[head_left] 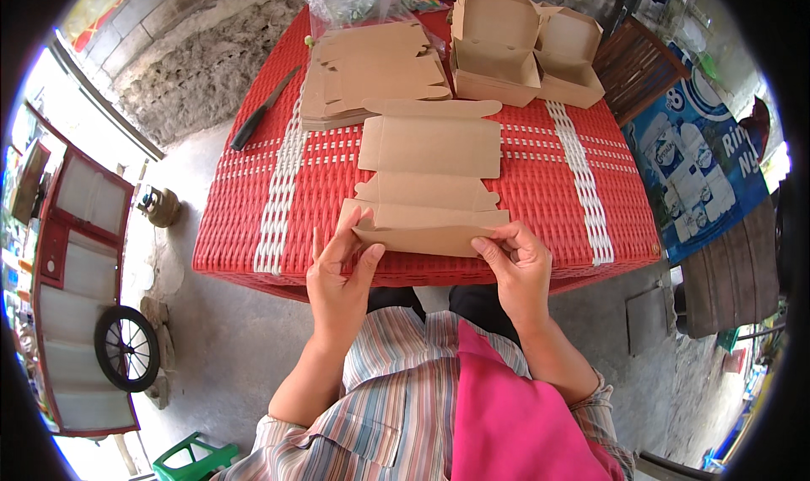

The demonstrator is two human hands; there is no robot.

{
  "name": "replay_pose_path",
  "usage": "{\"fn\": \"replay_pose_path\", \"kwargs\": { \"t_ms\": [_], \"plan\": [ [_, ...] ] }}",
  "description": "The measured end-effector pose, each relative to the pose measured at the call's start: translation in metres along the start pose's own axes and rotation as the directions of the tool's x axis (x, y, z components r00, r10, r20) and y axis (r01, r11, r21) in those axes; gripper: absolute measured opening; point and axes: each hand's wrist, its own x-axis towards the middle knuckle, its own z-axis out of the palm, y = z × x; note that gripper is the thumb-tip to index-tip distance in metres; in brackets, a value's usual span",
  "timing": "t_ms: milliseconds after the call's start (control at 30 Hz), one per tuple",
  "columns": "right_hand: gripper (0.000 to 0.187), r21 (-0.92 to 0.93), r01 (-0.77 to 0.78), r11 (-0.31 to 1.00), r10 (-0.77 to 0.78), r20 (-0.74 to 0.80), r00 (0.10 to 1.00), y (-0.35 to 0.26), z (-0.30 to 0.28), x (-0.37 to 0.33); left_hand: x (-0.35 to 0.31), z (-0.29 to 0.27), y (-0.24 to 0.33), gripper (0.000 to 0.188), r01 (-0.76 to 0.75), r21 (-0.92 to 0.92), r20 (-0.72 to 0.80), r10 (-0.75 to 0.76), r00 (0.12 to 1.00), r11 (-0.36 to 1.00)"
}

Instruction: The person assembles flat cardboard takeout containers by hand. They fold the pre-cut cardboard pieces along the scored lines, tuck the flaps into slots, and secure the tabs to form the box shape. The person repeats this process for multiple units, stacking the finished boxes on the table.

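A brown cardboard box blank [432,148] lies unfolded on the red woven table [228,228], its near panel bent up along a crease. My left hand [339,266] pinches the left end of that near panel between thumb and fingers. At the panel's right end, my right hand [519,266] grips the edge the same way, thumb on the near side. Just past the blank, to the left, sits a stack of flat box blanks [371,67]. Folded boxes [494,46] with raised lids stand in stacks at the back right.
A knife [263,110] with a dark handle lies at the table's left. Clear plastic bags [350,0] rest at the far edge. Right of the table are a wooden chair [637,67] and a blue banner [696,160]. A wheeled red and white cart [84,287] stands left, near a green stool [196,456].
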Motion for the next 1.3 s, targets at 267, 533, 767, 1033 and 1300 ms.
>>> {"fn": "replay_pose_path", "kwargs": {
  "t_ms": [267,533,767,1033,1300],
  "plan": [
    [0.01,0.001,0.006,1.0,-0.006,-0.029,1.0,-0.003,0.004,0.0,-0.001,0.007,-0.008,0.03,-0.032,0.012,0.009,0.032,0.999,0.999],
    [0.009,0.035,0.046,0.998,-0.046,0.004,0.999,-0.003,0.001,0.004,-0.003,0.006,-0.007,0.014,-0.117,0.015,-0.011,0.117,0.993,0.993],
    [0.007,0.003,-0.058,0.998,0.057,0.11,0.992,-0.003,-0.01,0.003,0.003,-0.008,-0.012,0.013,-0.118,0.123,0.13,0.102,0.986,0.985],
    [0.005,-0.204,0.05,0.978,0.022,0.334,0.942,-0.013,-0.025,-0.003,0.012,-0.04,-0.013,0.026,-0.295,0.15,0.43,0.207,0.879,0.943],
    [0.022,-0.647,0.502,0.574,-0.543,0.157,0.825,-0.026,-0.046,0.042,0.023,-0.049,-0.009,0.028,-0.363,0.051,0.652,0.244,0.718,0.93]
  ]
}}
